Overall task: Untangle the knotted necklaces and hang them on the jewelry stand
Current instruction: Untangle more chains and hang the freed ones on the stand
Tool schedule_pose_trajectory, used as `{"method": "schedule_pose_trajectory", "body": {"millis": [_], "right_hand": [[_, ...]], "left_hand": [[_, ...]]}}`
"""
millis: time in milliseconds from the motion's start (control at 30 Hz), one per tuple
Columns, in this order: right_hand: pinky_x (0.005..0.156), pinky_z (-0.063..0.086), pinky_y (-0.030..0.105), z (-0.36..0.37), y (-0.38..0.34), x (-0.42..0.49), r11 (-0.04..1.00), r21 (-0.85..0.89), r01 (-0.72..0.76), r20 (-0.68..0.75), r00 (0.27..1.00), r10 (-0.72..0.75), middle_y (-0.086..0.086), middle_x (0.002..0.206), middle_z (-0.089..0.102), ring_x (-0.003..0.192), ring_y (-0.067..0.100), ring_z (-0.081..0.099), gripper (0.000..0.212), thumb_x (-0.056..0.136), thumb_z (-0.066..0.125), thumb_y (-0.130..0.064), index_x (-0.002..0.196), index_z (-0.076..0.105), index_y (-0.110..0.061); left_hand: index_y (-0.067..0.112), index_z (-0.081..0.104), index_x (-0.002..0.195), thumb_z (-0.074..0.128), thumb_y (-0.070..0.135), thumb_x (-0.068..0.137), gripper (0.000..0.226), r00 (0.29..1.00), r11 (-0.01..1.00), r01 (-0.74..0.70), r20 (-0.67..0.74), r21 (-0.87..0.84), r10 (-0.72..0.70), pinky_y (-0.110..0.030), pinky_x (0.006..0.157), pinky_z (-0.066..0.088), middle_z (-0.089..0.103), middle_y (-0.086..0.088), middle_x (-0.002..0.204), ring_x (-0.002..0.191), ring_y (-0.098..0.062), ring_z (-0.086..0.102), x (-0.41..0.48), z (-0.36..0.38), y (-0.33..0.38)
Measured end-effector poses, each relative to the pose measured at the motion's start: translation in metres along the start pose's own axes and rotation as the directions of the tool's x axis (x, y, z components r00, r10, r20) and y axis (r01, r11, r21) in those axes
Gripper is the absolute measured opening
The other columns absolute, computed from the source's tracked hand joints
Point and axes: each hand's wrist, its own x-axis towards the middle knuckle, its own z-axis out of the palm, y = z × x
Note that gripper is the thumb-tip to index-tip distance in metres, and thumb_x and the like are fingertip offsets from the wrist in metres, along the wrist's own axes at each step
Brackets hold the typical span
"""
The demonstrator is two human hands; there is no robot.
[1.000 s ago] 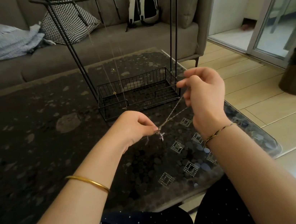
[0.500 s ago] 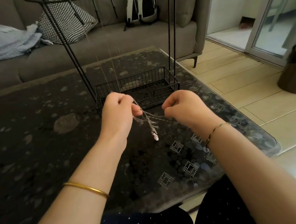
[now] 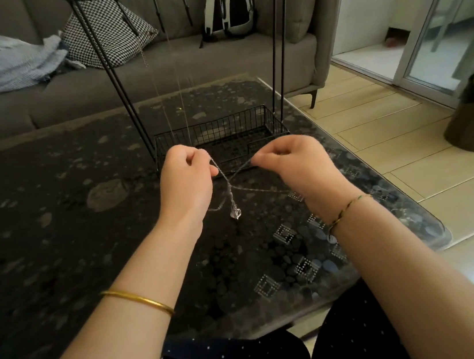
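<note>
Fingers (image 3: 194,157) pinch the necklace (image 3: 224,178) over the table (image 3: 56,233), stand (image 3: 279,68) just beyond.

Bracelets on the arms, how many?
2. A gold bangle on the left forearm; a thin cord bracelet on the right wrist. Upper arms are out of frame, so more may be hidden.

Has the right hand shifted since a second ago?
Yes. Pinching the necklace, the right hand dropped and came left, from right of the wire basket to across its front right corner.
</note>
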Motion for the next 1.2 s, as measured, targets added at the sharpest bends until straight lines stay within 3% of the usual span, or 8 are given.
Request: {"method": "schedule_pose_trajectory", "body": {"millis": [133,233,433,533,633,767,1000,1200], "right_hand": [[0.048,0.039,0.021,-0.003,-0.005,0.0,0.981,0.189,0.047,-0.102,0.994,-0.028,-0.001,0.065,0.053,0.051,0.008,0.042,0.01,0.088,0.059,-0.016,0.084,0.067,-0.011],[0.048,0.044,0.02,-0.004,-0.009,-0.001,0.93,0.364,0.049,-0.111,0.994,-0.009,0.0,0.07,0.057,0.053,0.008,0.048,0.01,0.089,0.056,-0.012,0.083,0.064,-0.01],[0.057,0.05,0.024,-0.007,-0.012,-0.003,0.814,0.579,0.042,-0.069,0.998,-0.003,0.005,0.079,0.065,0.061,0.013,0.054,0.012,0.092,0.052,-0.011,0.083,0.06,-0.011],[0.056,0.049,0.023,-0.008,-0.011,-0.003,0.753,0.657,0.03,-0.059,0.998,0.013,0.004,0.075,0.067,0.059,0.012,0.056,0.014,0.093,0.053,-0.012,0.081,0.06,-0.013],[0.056,0.049,0.022,-0.009,-0.01,-0.001,0.701,0.712,0.029,-0.048,0.999,0.007,0.003,0.073,0.067,0.058,0.012,0.056,0.01,0.092,0.055,-0.013,0.084,0.061,-0.013],[0.054,0.046,0.021,-0.01,-0.01,-0.002,0.68,0.733,0.031,-0.065,0.998,0.025,0.002,0.067,0.06,0.054,0.01,0.051,0.008,0.091,0.055,-0.011,0.085,0.06,-0.011],[0.037,0.027,0.019,-0.005,-0.002,0.002,0.89,0.417,-0.182,0.033,0.982,0.186,-0.001,0.058,0.041,0.041,0.008,0.032,0.007,0.091,0.05,-0.007,0.086,0.055,-0.008],[0.039,0.029,0.017,0.003,0.0,0.0,0.997,-0.034,-0.075,0.101,0.992,0.078,-0.008,0.052,0.046,0.04,0.003,0.039,0.015,0.089,0.058,-0.023,0.09,0.067,-0.011]], "left_hand": [[0.015,0.056,0.089,0.046,0.019,0.098,0.014,0.998,0.992,-0.005,0.06,0.128,-0.002,-0.025,0.059,0.037,0.053,0.003,0.077,0.063,-0.009,0.044,0.0,-0.001,-0.003],[0.015,0.06,0.092,0.049,0.02,0.098,0.012,0.995,0.982,-0.002,0.102,0.189,-0.017,-0.025,0.057,0.037,0.05,0.004,0.073,0.062,-0.009,0.045,-0.003,0.0,-0.003],[0.021,0.071,0.087,0.063,0.019,0.091,0.009,0.958,0.971,-0.007,0.28,0.24,-0.062,-0.041,0.087,0.049,0.061,0.011,0.081,0.091,-0.005,0.052,-0.011,0.0,-0.002],[0.021,0.073,0.087,0.067,0.018,0.089,0.007,0.952,0.969,-0.015,0.3,0.248,-0.062,-0.04,0.084,0.05,0.056,0.013,0.07,0.087,-0.008,0.054,-0.012,0.0,-0.001],[0.023,0.07,0.08,0.068,0.021,0.088,0.008,0.934,0.955,-0.039,0.35,0.294,-0.07,-0.035,0.074,0.045,0.055,0.011,0.069,0.055,-0.005,0.046,-0.012,0.001,-0.003],[0.02,0.064,0.083,0.059,0.02,0.093,0.012,0.952,0.943,-0.051,0.301,0.329,-0.054,-0.026,0.061,0.038,0.053,0.008,0.074,0.061,-0.008,0.043,-0.008,0.004,-0.008],[0.013,0.052,0.095,0.037,0.014,0.1,0.016,0.985,0.982,0.026,0.162,0.188,-0.057,-0.018,0.041,0.034,0.066,-0.005,0.086,0.064,-0.016,0.07,-0.005,0.005,-0.004],[0.008,0.05,0.1,0.036,0.012,0.101,0.014,0.991,0.998,0.066,0.12,0.002,-0.065,-0.017,0.035,0.03,0.067,-0.004,0.078,0.057,-0.014,0.07,-0.008,0.004,0.001]]}}
